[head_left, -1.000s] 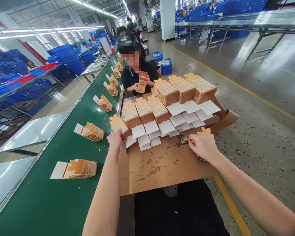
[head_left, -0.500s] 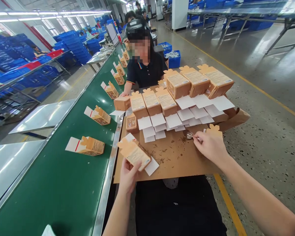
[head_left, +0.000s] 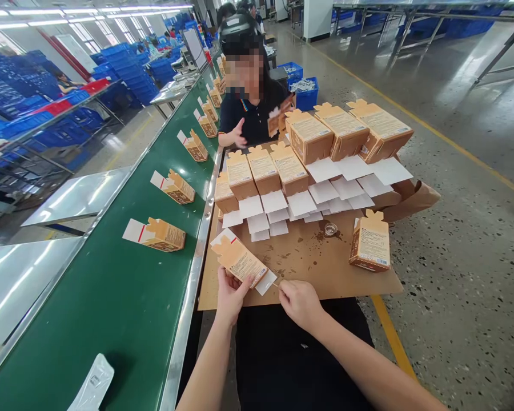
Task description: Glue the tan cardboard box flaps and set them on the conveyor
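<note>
My left hand (head_left: 233, 291) grips a small tan and brown carton (head_left: 242, 260), which lies tilted with its white flap (head_left: 266, 282) pointing right. Close to that flap, my right hand (head_left: 298, 301) is closed in a pinch on a thin stick (head_left: 276, 284). The stick's tip is at the flap's edge; whether it touches is too fine to tell. Farther back on the brown cardboard sheet (head_left: 308, 279) sits a small clear dish (head_left: 330, 229) among dark wet spots. A single carton (head_left: 370, 242) stands to the right of the dish.
Stacked cartons (head_left: 265, 174) with white flaps hanging forward fill the back of the cardboard. Cartons (head_left: 167, 234) line the green conveyor belt (head_left: 124, 308) on my left, with a white pouch (head_left: 93, 383) nearer me. Opposite, a co-worker (head_left: 251, 108) handles a carton.
My right hand has moved from the dish, left and toward me, to the carton's flap. The co-worker has let go of a carton at the stack's left. Belt cartons have shifted away.
</note>
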`<state>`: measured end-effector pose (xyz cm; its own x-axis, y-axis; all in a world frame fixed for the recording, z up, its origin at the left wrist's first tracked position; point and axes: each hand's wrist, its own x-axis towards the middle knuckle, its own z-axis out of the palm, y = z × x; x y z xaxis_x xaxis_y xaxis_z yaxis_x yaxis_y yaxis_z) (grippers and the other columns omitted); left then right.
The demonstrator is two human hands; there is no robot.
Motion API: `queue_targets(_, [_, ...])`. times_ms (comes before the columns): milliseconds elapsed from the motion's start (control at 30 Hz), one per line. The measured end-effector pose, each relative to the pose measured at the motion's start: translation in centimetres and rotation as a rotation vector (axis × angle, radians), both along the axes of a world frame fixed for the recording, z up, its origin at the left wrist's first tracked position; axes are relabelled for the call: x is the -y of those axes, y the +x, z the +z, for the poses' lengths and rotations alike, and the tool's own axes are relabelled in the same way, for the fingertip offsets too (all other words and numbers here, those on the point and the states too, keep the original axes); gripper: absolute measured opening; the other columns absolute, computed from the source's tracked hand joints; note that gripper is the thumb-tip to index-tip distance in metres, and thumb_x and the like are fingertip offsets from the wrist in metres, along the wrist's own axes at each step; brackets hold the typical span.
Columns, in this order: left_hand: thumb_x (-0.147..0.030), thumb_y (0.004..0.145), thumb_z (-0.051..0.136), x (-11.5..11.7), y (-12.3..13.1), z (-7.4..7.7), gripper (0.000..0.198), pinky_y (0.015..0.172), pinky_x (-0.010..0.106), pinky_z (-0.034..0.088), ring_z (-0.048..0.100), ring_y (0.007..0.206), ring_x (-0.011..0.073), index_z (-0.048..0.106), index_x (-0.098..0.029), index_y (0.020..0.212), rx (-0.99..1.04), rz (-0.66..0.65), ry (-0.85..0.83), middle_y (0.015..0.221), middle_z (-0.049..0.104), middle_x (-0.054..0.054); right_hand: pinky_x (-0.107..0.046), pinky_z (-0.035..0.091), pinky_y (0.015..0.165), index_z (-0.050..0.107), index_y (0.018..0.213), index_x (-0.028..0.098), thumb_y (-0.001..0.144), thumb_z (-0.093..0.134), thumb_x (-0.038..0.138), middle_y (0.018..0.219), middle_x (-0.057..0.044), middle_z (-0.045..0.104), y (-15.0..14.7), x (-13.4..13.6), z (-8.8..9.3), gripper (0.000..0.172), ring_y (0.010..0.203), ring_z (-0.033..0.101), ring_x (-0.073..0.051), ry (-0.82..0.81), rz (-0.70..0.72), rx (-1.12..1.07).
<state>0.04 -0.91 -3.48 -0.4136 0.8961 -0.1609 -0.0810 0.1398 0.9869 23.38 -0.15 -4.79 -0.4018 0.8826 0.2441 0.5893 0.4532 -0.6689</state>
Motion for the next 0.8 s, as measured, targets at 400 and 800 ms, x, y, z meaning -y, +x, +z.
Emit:
queue_targets(400, [-0.051,0.072,0.109,2.7,2.3,0.9,0.082,0.099,0.050,0.072,0.087,0.123,0.0414,0.067,-0.027,0.139,-0.410,-0.040,-0.060,0.133,0.086,0.017,-0.028,0.044,0.053,0.065,0.076,0.028,0.114,0.062,0.035,0.059,0.005,0.052,6.9,2.2,2.7,0.039,0.051,0.046,-0.015,-0.063,-0.271,-0.286])
queue_targets(800, [-0.057,0.057,0.116,2.3,-7.1,2.3,0.088,0.125,0.070,0.062,0.081,0.134,0.0462,0.071,-0.026,0.126,-0.379,0.439,0.043,0.130,0.084,0.015,-0.035,0.053,0.055,0.074,0.076,0.031,0.114,0.060,0.064,0.058,0.001,0.053,8.4,2.4,2.5,0.052,0.051,0.052,-0.021,-0.157,-0.364,-0.328])
